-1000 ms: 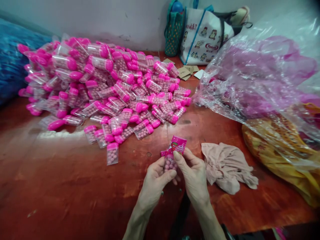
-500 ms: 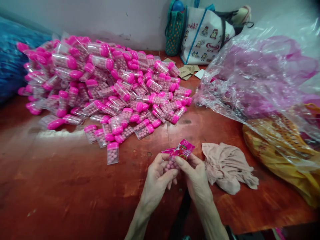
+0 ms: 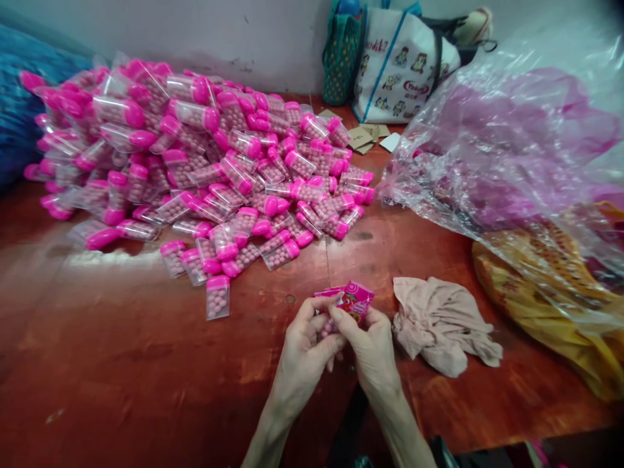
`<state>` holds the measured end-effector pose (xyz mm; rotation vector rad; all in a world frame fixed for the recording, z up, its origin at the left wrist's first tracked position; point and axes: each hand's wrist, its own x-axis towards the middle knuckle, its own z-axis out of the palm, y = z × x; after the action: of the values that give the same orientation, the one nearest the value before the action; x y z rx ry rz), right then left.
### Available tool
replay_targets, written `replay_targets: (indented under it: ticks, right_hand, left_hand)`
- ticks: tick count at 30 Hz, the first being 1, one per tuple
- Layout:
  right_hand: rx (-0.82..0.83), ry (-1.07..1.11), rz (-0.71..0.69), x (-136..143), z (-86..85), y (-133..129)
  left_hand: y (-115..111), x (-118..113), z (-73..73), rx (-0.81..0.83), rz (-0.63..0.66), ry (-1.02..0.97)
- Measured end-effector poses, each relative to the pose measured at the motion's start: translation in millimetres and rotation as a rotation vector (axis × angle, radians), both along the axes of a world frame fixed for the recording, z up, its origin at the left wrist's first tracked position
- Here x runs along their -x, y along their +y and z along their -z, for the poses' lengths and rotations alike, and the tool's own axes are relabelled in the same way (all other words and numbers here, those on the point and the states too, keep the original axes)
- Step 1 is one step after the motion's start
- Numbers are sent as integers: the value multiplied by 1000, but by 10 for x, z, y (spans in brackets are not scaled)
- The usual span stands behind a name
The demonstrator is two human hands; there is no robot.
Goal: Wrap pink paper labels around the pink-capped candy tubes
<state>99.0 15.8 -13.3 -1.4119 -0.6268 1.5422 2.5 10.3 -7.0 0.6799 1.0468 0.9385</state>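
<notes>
A reddish-brown wooden tabletop (image 3: 146,364) is covered at the back left by a large heap of small, clear, flat containers with bright pink caps (image 3: 234,175). At the back right, a crumpled sheet of clear and pink plastic (image 3: 487,149) is spread partly over a mustard-yellow bag (image 3: 546,305). A rumpled pale pink cloth (image 3: 446,322) is laid just beside the right hand (image 3: 373,348). Near the front edge, both hands are brought close together: a small clear container of pink beads (image 3: 327,329) is gripped by the left hand (image 3: 301,348), and a glossy pink printed piece (image 3: 358,300) is pinched at its top by the right. The container is best kept steady and upright, with the printed piece guided by light fingertip pressure so that creasing is avoided.
</notes>
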Motion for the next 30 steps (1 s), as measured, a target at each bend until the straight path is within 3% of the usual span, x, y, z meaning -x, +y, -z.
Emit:
replay_targets:
  ticks: [10, 16, 20, 26, 30]
  right_hand:
    - [-77, 13, -33, -101, 10, 45]
    - [-40, -187, -127, -88, -15, 34]
    - [-159, -307, -232, -81, -80, 32]
    - [-283, -431, -414, -76, -138, -32]
    - [-356, -466, -348, -42, -138, -68]
  left_hand:
    - [38, 10, 40, 7, 0, -160]
    - [-8, -56, 70, 112, -70, -289]
    - [14, -24, 52, 148, -99, -389]
    - [101, 53, -13, 213, -160, -378]
    - [120, 46, -42, 220, -205, -352]
